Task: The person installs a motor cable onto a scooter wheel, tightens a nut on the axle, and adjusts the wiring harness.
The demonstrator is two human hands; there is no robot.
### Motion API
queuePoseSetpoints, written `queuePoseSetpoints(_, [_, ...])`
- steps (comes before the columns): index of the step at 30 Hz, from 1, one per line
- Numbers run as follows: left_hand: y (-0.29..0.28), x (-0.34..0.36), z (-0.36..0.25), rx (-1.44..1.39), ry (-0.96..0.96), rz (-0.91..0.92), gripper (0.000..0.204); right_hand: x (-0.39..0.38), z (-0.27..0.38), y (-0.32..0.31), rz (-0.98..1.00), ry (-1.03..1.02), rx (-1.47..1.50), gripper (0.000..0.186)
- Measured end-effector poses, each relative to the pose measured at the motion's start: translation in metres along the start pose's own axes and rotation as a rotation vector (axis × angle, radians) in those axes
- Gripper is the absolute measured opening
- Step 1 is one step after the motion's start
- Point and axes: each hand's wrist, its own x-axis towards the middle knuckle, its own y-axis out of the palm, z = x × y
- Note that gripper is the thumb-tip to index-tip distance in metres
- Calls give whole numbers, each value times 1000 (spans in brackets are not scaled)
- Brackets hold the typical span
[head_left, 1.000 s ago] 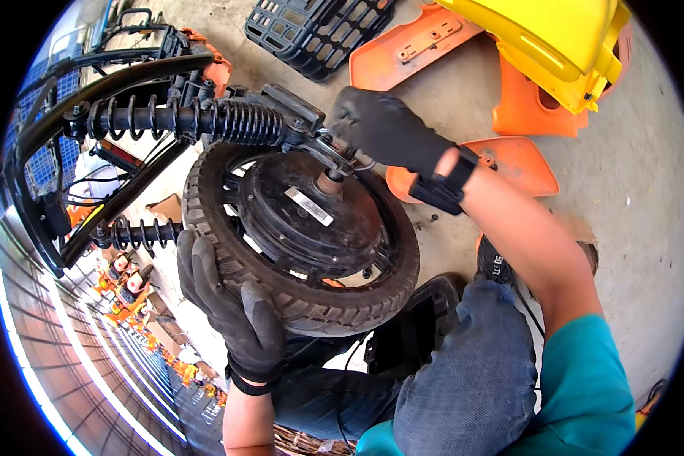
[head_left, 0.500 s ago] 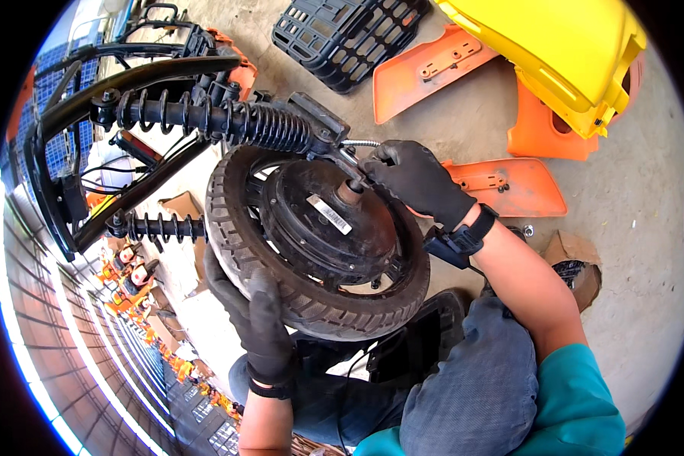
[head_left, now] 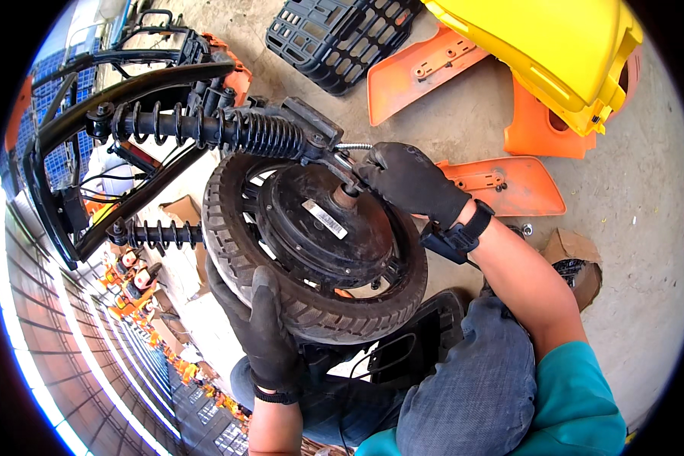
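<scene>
A black wheel [head_left: 296, 319] with a hub motor [head_left: 311, 235] sits below a coil-spring shock [head_left: 205, 129], whose bracket [head_left: 323, 152] meets the axle [head_left: 346, 197]. My gloved left hand [head_left: 262, 330] grips the tire from below-left, fingers curled round its side, partly hidden. My gloved right hand [head_left: 406, 176] is closed at the bracket beside the axle, near a silver braided cable [head_left: 357, 146]; what its fingers hold is hidden. A second spring shock [head_left: 159, 234] runs behind the wheel at left. The black frame [head_left: 53, 190] fills the upper left.
A black plastic crate [head_left: 330, 42], orange panels [head_left: 524, 186] and a yellow molded part [head_left: 555, 45] lie on the concrete floor [head_left: 627, 289]. Torn cardboard [head_left: 566, 247] lies at right. My bent knee [head_left: 463, 380] is below the wheel. Rows of orange vehicles [head_left: 133, 292] stand at far left.
My right hand has come down beside the axle, with its wrist lower in view. My left hand's fingers sit more behind the tire. The view has shifted slightly, with the wheel appearing farther right.
</scene>
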Motion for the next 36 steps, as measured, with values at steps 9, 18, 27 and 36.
queuePoseSetpoints(9, [-3, 1, 6, 46, 35, 35, 72, 1, -4, 3, 15, 30, -14, 43])
queuePoseSetpoints(18, [-2, 1, 10, 37, 47, 8, 74, -2, -6, 5, -25, 12, 44, 33])
queuePoseSetpoints(27, [-2, -1, 10, -45, 32, -16, 76, -8, 0, 5, -44, 12, 73, 36])
queuePoseSetpoints(36, [-10, 0, 25, 131, 229, -4, 43, -11, -21, 16, -108, -68, 89, 31])
